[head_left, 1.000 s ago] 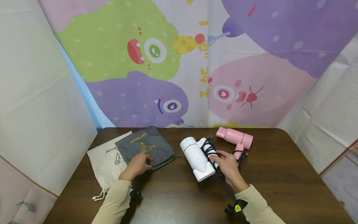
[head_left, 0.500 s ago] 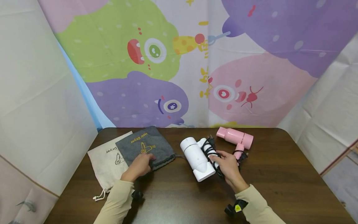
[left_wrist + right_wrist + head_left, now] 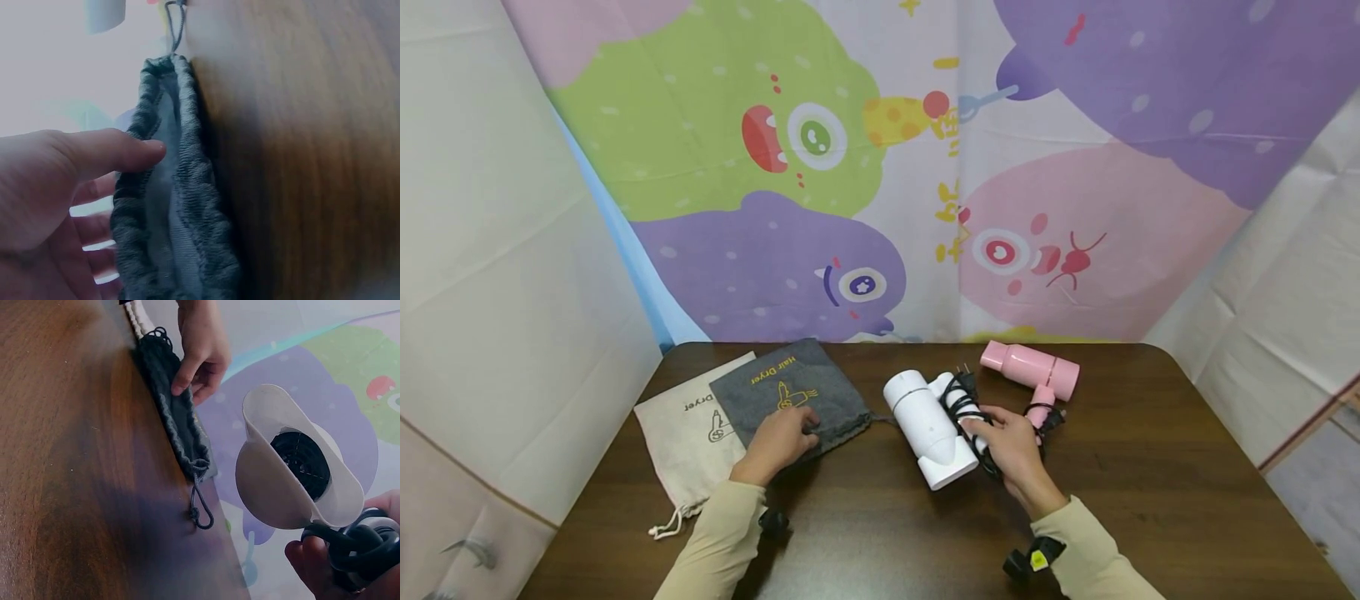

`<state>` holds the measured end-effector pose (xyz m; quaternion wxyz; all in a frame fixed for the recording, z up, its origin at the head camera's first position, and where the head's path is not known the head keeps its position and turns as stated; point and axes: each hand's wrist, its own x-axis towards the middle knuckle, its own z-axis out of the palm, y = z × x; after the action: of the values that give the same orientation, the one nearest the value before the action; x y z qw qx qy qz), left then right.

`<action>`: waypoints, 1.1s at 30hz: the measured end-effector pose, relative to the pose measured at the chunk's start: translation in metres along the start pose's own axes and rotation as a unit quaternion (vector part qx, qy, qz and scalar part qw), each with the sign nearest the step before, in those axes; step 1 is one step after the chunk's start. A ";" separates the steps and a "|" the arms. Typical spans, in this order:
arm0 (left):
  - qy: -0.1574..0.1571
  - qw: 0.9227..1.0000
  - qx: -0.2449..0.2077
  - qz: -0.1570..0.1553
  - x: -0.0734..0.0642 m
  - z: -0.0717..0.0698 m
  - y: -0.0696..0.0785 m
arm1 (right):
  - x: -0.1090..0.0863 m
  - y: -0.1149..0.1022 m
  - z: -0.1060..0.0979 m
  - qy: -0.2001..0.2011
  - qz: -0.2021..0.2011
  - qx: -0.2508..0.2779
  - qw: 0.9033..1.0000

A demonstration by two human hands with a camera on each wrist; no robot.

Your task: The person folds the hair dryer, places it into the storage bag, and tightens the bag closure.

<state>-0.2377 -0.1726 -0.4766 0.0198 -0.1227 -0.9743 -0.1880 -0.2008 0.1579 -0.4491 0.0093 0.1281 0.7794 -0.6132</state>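
Observation:
My left hand [image 3: 777, 440] pinches the upper rim of a dark grey drawstring bag [image 3: 835, 396] with "Hair Dryer" printed in yellow. In the left wrist view the thumb dips inside the gathered mouth, the other fingers lie outside, and the bag's mouth [image 3: 164, 187] gapes. My right hand [image 3: 1017, 454] grips the handle of a white hair dryer [image 3: 922, 421], which has a black cord [image 3: 958, 404] wound around it. Its flat white nozzle [image 3: 269, 481] shows large in the right wrist view. The nozzle end points toward the front of the table.
Under the grey bag's left part lies a cream drawstring bag [image 3: 673, 437]. A pink hair dryer [image 3: 1033, 369] with a wrapped cord rests at the back right of the brown table [image 3: 1150, 467]. A cartoon-printed curtain [image 3: 917, 183] hangs behind.
My left hand has shifted slightly right and away from me along the grey bag's rim. The right hand and white hair dryer have barely moved.

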 end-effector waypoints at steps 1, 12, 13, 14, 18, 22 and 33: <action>0.003 1.000 0.001 0.001 0.000 0.001 0.000 | 0.000 0.001 0.000 0.000 0.001 0.000 1.000; 0.086 0.996 -0.004 0.003 0.006 0.004 0.002 | 0.000 0.000 0.001 -0.004 0.008 -0.015 1.000; 0.091 0.996 -0.010 0.000 0.007 0.003 0.002 | 0.000 0.000 0.001 -0.004 0.009 -0.014 1.000; 0.093 0.996 -0.014 -0.003 0.008 0.002 0.002 | -0.001 0.000 0.000 -0.004 0.009 -0.013 1.000; 0.088 0.996 -0.029 -0.016 0.010 -0.001 0.002 | -0.002 0.000 0.000 -0.004 0.011 -0.012 1.000; 0.068 0.995 -0.055 -0.038 0.011 -0.005 0.003 | -0.003 -0.001 0.000 -0.005 0.015 -0.010 1.000; 0.071 0.991 -0.092 -0.064 0.015 -0.008 0.007 | -0.003 0.000 0.003 -0.012 0.012 -0.011 1.000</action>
<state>-0.2509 -0.1659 -0.4650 0.0658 -0.0473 -0.9548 -0.2860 -0.1987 0.1547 -0.4497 0.0276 0.1301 0.7845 -0.6058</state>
